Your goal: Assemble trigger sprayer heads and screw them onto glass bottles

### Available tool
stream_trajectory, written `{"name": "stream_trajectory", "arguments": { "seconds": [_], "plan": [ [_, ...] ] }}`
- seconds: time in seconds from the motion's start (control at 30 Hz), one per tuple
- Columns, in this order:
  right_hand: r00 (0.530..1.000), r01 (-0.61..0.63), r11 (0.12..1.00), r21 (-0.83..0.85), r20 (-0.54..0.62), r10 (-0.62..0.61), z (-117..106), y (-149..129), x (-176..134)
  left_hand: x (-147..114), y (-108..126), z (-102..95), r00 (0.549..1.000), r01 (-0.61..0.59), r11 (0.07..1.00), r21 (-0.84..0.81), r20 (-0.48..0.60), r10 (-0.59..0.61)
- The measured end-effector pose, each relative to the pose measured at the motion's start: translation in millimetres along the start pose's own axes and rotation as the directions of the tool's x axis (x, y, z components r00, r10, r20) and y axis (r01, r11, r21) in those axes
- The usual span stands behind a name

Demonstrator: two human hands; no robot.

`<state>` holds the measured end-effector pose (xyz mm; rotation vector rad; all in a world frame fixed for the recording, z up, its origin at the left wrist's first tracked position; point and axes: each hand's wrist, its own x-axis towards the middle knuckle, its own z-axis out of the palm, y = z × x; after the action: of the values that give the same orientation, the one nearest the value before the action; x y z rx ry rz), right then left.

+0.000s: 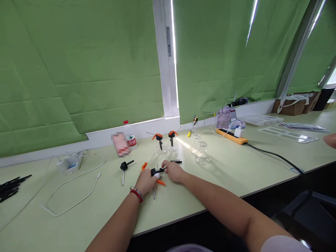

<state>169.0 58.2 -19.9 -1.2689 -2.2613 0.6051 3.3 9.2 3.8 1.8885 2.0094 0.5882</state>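
My left hand is closed around a black mechanism with orange arms and a metal rod sticking out below. With its fingertips pinched together, my right hand grips the end of the mechanism's thin black stem. A black part with a spring lies just beyond my right hand. To the left rests a black knob-like piece with a metal rod. Two clear jars behind my hands carry similar black-and-orange tops. Open clear jars stand farther right.
A red-capped water bottle stands by the wall. White cables and a power strip lie left, near black rods. An orange power strip, a purple bottle and flat sheets are right. Another person's hand shows at the right edge.
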Motion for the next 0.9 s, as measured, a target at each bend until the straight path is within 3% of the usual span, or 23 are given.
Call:
{"name": "stream_trajectory", "arguments": {
  "seconds": [0.9],
  "plan": [
    [0.999,-0.044,0.998,-0.043,-0.016,0.043,3.5,-4.8,-4.2,1.4,-1.7,0.6,1.0,-0.023,0.999,0.034,-0.015,0.023]
  ]
}}
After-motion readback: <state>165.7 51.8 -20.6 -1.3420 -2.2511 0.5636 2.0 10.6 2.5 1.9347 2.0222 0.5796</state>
